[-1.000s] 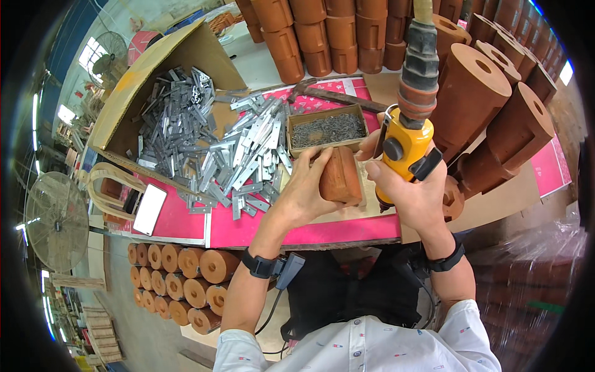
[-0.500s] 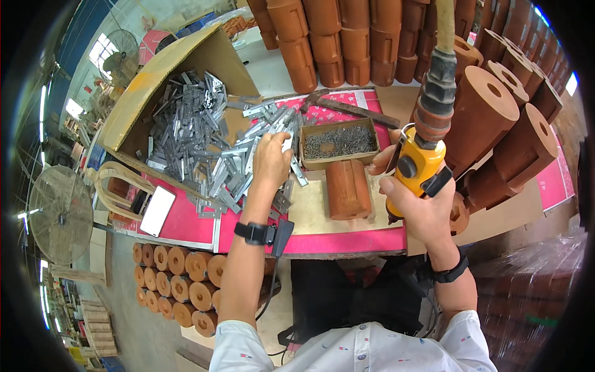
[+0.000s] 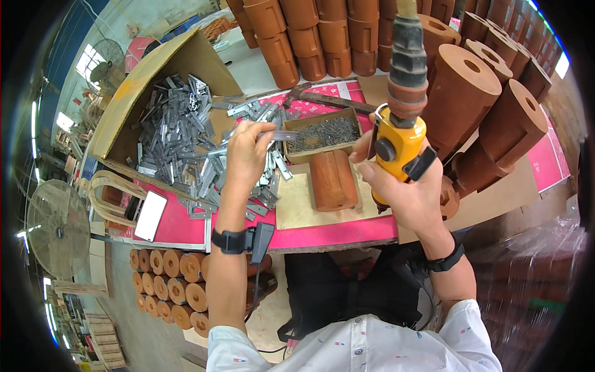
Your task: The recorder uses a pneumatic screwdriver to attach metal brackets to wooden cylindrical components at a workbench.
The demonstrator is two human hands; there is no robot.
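Observation:
Between the fingers of my left hand (image 3: 246, 152) is a flat grey metal plate (image 3: 284, 136), held level near the edge of a small carton of screws (image 3: 322, 134). My right hand (image 3: 406, 189) grips a yellow power screwdriver (image 3: 398, 146), its thick hose rising from the top and its dark tip pointing down. A grooved reddish-brown wooden cylinder (image 3: 333, 181) lies on a tan board (image 3: 297, 208) between my hands, touched by neither. Left of it, many loose metal plates (image 3: 176, 130) spill out of a large tilted cardboard box (image 3: 118, 118).
A hammer (image 3: 328, 99) lies behind the screw carton. Tall stacks of brown cylinders (image 3: 465, 87) stand behind and to the right. A white-screened phone (image 3: 151, 215) leans on a wooden stand (image 3: 102, 192) at left. More cylinders (image 3: 176, 282) are piled below the table's left edge.
My left hand has lifted a metal plate off the pile and brought it up beside the screw carton. The right hand still holds the screwdriver; the whole view has shifted slightly.

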